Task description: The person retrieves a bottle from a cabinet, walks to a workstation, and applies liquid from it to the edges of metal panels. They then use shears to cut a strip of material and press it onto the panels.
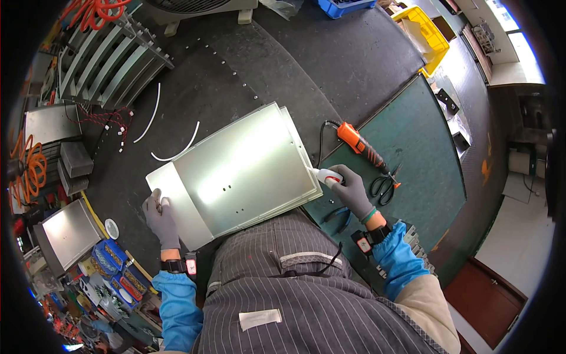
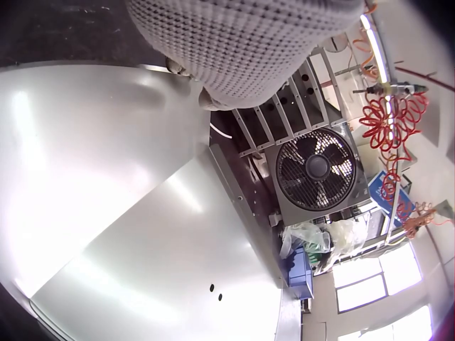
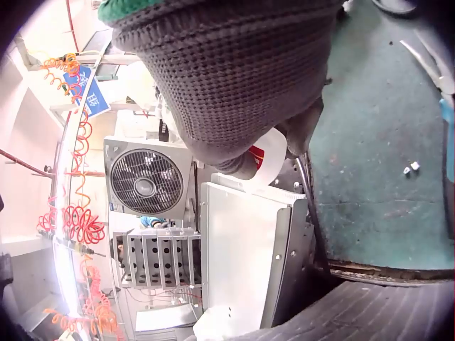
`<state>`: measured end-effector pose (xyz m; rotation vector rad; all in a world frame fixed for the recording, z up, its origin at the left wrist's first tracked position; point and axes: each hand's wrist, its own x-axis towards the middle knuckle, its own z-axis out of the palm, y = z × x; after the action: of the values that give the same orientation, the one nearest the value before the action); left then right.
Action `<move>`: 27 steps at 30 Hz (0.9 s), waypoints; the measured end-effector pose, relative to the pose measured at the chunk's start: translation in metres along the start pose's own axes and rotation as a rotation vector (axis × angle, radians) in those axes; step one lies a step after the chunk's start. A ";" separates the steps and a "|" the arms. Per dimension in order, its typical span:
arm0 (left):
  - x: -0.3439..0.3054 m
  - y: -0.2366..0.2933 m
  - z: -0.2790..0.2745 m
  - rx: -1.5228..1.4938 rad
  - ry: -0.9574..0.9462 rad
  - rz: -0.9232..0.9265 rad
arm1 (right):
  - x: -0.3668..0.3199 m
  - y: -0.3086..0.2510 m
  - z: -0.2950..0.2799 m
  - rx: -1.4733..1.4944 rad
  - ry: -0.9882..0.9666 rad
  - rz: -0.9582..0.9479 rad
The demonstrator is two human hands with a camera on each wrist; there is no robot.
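A wide, shiny sheet-metal panel (image 1: pixel 253 159) with small dark holes lies tilted across the dark bench in front of the apron. At its left end, my gloved left hand (image 1: pixel 160 223) grips the edge; the left wrist view shows the fingertips right at the rim of the panel (image 2: pixel 170 241). On the opposite side, my gloved right hand (image 1: pixel 352 193) holds a small white bottle (image 1: pixel 328 176) with a red mark. The bottle's narrow nozzle points at the panel's right edge. In the right wrist view, fingers partly cover the bottle (image 3: pixel 271 162) above the layered panel edge.
An orange electric screwdriver (image 1: pixel 356 141), black scissors (image 1: pixel 384 190) and blue-handled pliers (image 1: pixel 338 218) lie on the green mat (image 1: pixel 427 141) to the right. Two white tubes, one nearer the panel (image 1: pixel 191 141), lie beyond it. A slatted metal part (image 1: pixel 112 59) stands at the back left.
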<state>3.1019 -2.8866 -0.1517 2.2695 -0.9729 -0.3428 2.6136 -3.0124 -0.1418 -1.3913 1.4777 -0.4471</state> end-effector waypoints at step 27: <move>0.000 0.007 -0.005 0.003 0.000 -0.020 | 0.032 -0.011 0.011 0.159 -0.006 0.002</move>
<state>3.1005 -2.8882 -0.1431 2.2828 -0.9523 -0.3506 2.6345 -3.0403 -0.1506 -1.2648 1.4070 -0.5467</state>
